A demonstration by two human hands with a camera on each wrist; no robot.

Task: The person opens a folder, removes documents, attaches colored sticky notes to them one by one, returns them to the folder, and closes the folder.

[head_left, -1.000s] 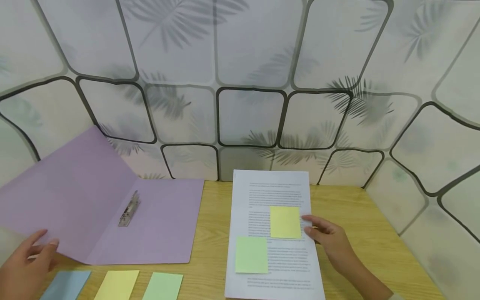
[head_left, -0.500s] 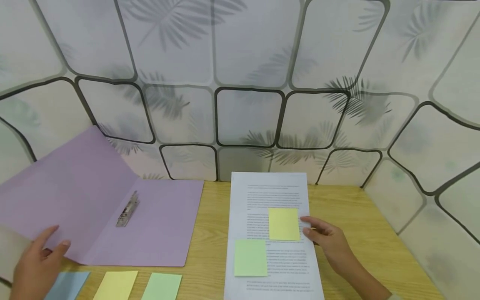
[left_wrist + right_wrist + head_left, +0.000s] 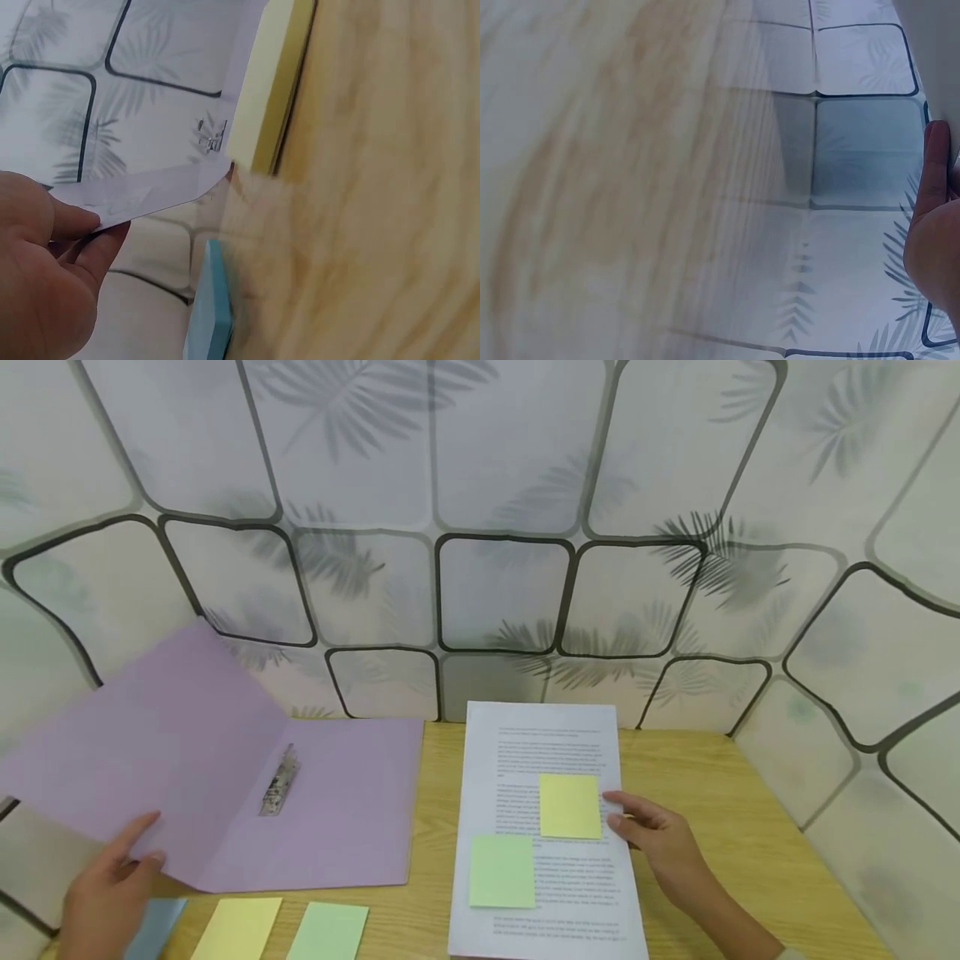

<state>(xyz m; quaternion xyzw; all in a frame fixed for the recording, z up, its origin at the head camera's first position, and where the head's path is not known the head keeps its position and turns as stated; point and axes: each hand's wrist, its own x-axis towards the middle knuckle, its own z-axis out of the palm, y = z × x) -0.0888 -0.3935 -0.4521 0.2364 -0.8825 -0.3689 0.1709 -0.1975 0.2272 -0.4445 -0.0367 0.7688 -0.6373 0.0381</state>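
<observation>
A lilac folder [image 3: 352,827] lies open at the left, with a metal clip [image 3: 279,781] near its spine. Its raised front cover [image 3: 150,735] tilts up to the left. My left hand [image 3: 112,893] pinches that cover's lower edge between thumb and fingers, plainest in the left wrist view. To the right stands a tilted stack of printed sheets [image 3: 577,881], bearing a yellow sticky note [image 3: 570,806] and a green sticky note [image 3: 502,871]. My right hand [image 3: 663,847] holds the stack by its right edge; its rear fingers are hidden behind the paper.
Along the front left of the wooden table [image 3: 735,827] sit a blue sticky pad [image 3: 155,931], a yellow pad [image 3: 238,931] and a green pad [image 3: 327,933]. A patterned wall [image 3: 498,593] closes off the back and sides.
The left hand has moved right, and the folder has slid right with it. Right hand and paper stack stay nearly in place.
</observation>
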